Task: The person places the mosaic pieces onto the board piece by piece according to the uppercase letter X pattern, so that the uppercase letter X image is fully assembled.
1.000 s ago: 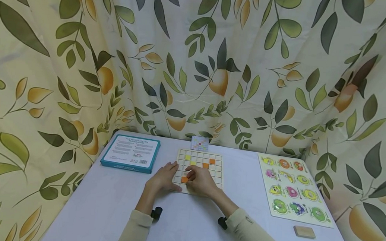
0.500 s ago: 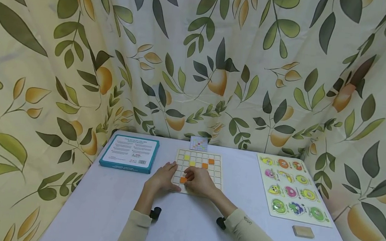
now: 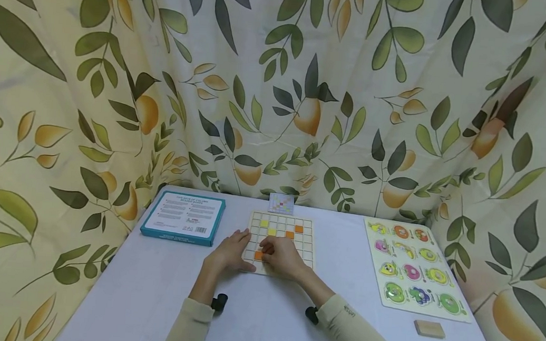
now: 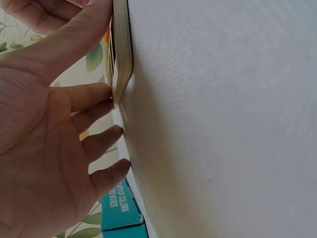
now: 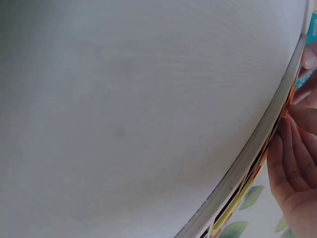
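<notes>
A pale wooden grid board (image 3: 306,253) lies on the table in the head view. Beside its near left corner rests my left hand (image 3: 230,250), thumb at the front edge and fingers along the left side. In the left wrist view those fingers (image 4: 101,144) are spread, tips on the cloth and at the board's corner. My right hand (image 3: 286,257) is over the lower part of the board, fingers curled, thumb and fingertips pinching at an orange tile (image 3: 259,255) in the near left squares. Two more orange tiles (image 3: 299,229) and two yellow tiles (image 3: 264,224) sit farther back.
A small patterned card (image 3: 281,203) stands behind the board. To the left lies a teal and white box (image 3: 183,217). A fruit-picture puzzle board (image 3: 413,267) is on the right, with a small wooden block (image 3: 429,329) in front of it. A leaf-print curtain (image 3: 264,159) encloses the table.
Very little differs. Both hands keep their places at the board, with only slight motion of the right fingers by the orange tile. The whole head view has shifted a little.
</notes>
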A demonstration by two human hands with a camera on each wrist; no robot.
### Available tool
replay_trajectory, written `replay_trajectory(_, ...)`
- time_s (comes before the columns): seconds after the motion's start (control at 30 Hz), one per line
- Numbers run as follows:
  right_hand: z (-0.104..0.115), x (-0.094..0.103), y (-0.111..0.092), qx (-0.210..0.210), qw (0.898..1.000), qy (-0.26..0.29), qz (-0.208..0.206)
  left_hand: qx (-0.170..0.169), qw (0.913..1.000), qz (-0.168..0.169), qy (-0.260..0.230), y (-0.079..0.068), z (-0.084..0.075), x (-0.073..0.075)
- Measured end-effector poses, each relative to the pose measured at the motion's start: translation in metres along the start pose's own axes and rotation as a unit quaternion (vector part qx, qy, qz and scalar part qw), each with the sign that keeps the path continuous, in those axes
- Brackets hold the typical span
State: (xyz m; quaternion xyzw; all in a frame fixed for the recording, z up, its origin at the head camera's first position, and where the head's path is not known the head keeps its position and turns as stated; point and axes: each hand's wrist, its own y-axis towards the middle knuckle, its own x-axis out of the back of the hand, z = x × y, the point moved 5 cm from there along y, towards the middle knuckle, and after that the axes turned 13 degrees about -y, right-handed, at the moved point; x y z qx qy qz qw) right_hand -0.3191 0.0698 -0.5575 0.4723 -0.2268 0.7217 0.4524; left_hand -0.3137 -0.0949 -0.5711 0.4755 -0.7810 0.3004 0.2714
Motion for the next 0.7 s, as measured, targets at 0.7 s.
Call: replay_trajectory(0.7,-0.021,0.032,-0.014,-0.055,0.996,-0.034,-0.057,0.001,0.9994,-0.035,-0.007,-0.002,0.006,0.016)
